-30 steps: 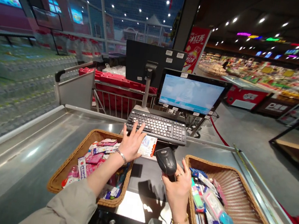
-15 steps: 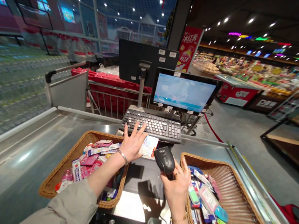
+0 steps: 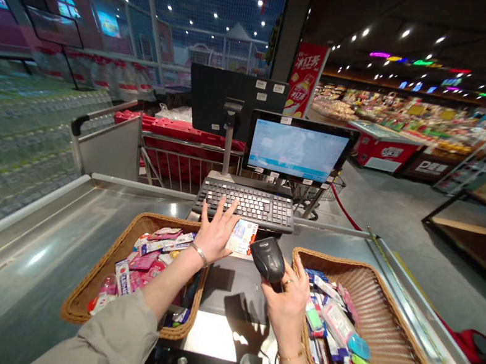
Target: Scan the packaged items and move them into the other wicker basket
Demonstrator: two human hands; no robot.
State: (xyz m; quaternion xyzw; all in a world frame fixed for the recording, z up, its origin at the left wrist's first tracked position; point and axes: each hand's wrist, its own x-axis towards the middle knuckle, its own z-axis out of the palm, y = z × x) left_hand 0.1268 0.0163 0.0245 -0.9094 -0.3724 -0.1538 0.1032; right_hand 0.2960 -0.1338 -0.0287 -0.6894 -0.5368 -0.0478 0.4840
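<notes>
My left hand (image 3: pixel 216 232) reaches over the front of the black keyboard (image 3: pixel 251 202), its outer fingers spread. Its index finger and thumb close on the left edge of a small flat white packet (image 3: pixel 243 235) with blue and red print. My right hand (image 3: pixel 291 294) is wrapped round a black handheld barcode scanner (image 3: pixel 268 258), whose head is close beside the packet. To the left, a wicker basket (image 3: pixel 84 279) holds a pile of small packaged sweets, partly covered by my left forearm. Another wicker basket (image 3: pixel 404 336) on the right contains colourful small packages.
A lit monitor (image 3: pixel 295 150) stands behind the keyboard, with a second dark screen (image 3: pixel 224 100) facing away. The metal counter (image 3: pixel 33 252) has raised edges. Beyond it are a shopping trolley (image 3: pixel 171 163), a red freezer (image 3: pixel 387 151) and stacked bottles at left.
Both hands keep nearly the same pose. The packet has tilted slightly, so its print shows more clearly. The view has shifted a little.
</notes>
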